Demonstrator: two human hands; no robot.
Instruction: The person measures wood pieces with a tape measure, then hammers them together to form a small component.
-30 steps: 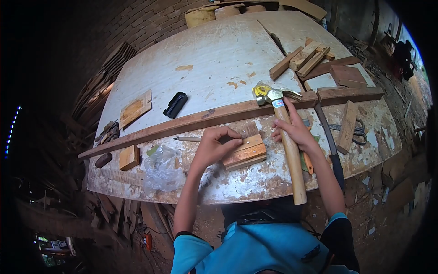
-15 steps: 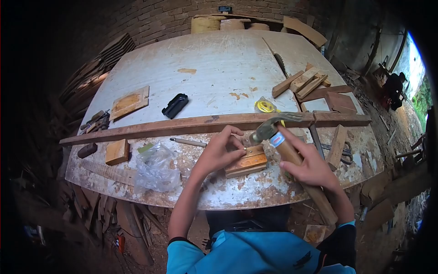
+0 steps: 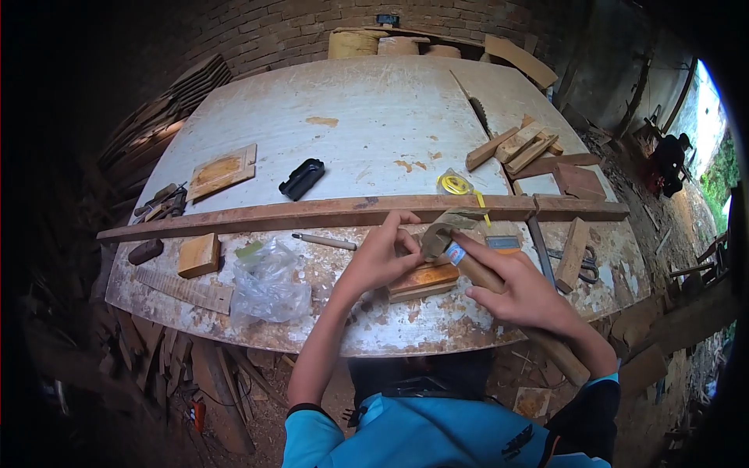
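Note:
My right hand (image 3: 521, 287) is wrapped round the wooden handle of a claw hammer (image 3: 480, 274), index finger along the handle. The hammer head is over a small reddish wood block (image 3: 425, 282) near the bench's front edge. At the block's top left, my left hand (image 3: 384, 251) has thumb and fingers pinched together beside the hammer head. Whatever lies between those fingertips is hidden. A pen-like tool (image 3: 324, 241) lies left of my left hand, and a crumpled clear plastic bag (image 3: 269, 288) is further left.
A long wooden beam (image 3: 312, 215) crosses the bench behind my hands. Beyond it lie a black case (image 3: 301, 179), a yellow tape measure (image 3: 454, 183) and wood pieces (image 3: 521, 144). Scissors (image 3: 587, 265) and a wood strip (image 3: 573, 254) are at the right; a wood block (image 3: 199, 256) sits left.
The hammer head has come down and left onto the area by my left fingertips. A blue and orange item behind my right hand now shows. My left hand has barely moved.

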